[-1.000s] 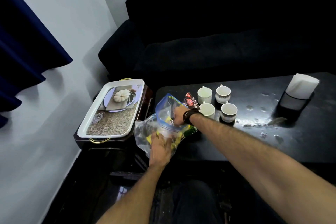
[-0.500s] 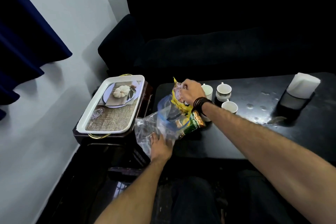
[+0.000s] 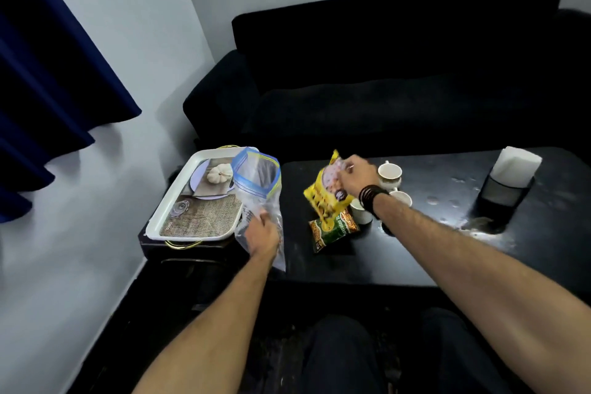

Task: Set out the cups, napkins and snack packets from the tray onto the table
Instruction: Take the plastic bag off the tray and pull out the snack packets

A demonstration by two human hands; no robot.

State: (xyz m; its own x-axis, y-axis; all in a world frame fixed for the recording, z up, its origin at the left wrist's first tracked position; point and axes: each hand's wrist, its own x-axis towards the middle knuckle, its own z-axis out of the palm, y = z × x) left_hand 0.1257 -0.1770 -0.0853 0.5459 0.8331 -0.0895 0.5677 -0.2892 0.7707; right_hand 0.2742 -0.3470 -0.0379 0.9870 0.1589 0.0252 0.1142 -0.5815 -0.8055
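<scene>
The right hand (image 3: 353, 174) pinches the yellow packet (image 3: 326, 193) over the table's (image 3: 415, 253) left end to set it down, while the left hand (image 3: 262, 232) grips the bag (image 3: 257, 181) by the tray (image 3: 179, 205).

Pale grey-white walls (image 3: 105, 41) meet in corner behind sofa. Dark blue curtain (image 3: 48, 80) hangs in folds at left, casts soft shadow on wall beneath. Black sofa (image 3: 399, 73) stands against back wall, rounded arm toward corner. Black low table (image 3: 415, 249) sits just before sofa, glossy top with pale spots and smears near right edge. Small dark side stand (image 3: 153, 245) just beside table's left edge. Floor (image 3: 153, 329) dark, glossy. Light dim, even.
</scene>
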